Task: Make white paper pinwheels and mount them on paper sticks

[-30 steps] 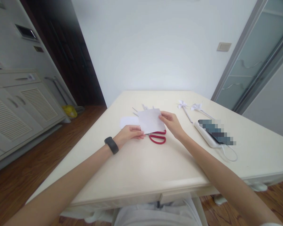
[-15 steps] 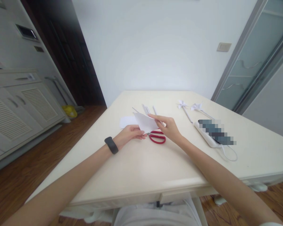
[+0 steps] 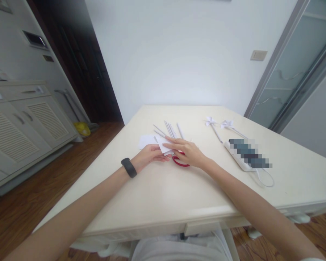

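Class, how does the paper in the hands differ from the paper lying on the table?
The held paper sits in the left hand, touched by the right hand; the table paper rests on the table. The held paper looks folded over; the table paper looks flat. Both are white.

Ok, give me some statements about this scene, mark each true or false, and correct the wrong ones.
1. The left hand and right hand both touch a piece of white paper. True.
2. The scissors have blue handles. False: the visible handle is red.
3. Two pinwheels lie on the table. True.
4. The dark wristband is on the right wrist. False: it is on the left.
5. Thin white sticks lie beyond the hands. True.
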A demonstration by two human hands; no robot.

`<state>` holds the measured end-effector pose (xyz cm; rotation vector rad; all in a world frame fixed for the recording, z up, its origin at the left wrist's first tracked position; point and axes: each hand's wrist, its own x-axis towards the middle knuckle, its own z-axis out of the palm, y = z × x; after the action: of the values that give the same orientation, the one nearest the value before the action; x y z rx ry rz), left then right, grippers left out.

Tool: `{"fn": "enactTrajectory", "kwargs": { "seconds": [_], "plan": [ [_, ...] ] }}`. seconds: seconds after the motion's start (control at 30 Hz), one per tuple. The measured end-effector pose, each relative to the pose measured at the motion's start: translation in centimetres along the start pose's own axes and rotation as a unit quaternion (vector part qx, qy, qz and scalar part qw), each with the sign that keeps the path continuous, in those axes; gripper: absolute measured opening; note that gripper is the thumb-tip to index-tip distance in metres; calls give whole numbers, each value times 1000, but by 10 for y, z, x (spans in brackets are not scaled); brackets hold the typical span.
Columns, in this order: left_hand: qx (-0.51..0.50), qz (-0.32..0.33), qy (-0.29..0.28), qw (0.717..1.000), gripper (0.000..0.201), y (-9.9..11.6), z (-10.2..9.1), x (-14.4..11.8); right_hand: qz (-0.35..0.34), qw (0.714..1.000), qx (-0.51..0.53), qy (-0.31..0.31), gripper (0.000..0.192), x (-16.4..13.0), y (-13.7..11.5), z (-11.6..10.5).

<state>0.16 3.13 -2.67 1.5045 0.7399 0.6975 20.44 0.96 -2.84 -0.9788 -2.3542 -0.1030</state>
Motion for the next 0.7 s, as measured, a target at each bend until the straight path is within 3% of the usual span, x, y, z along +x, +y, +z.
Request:
{"fn": "enactTrajectory", "kwargs": {
  "seconds": [0.13, 0.4, 0.7],
  "plan": [
    [4, -4, 0, 1000, 30, 2, 0, -1, -13, 1000, -1, -29, 45, -1, 2, 1],
    [-30, 2, 27, 999, 19, 0, -2, 0, -16, 1000, -8, -20, 48, -1, 2, -5],
    [-70, -11, 18, 997, 20, 0, -1, -1, -24, 999, -8, -22, 46, -1, 2, -3]
  ]
}}
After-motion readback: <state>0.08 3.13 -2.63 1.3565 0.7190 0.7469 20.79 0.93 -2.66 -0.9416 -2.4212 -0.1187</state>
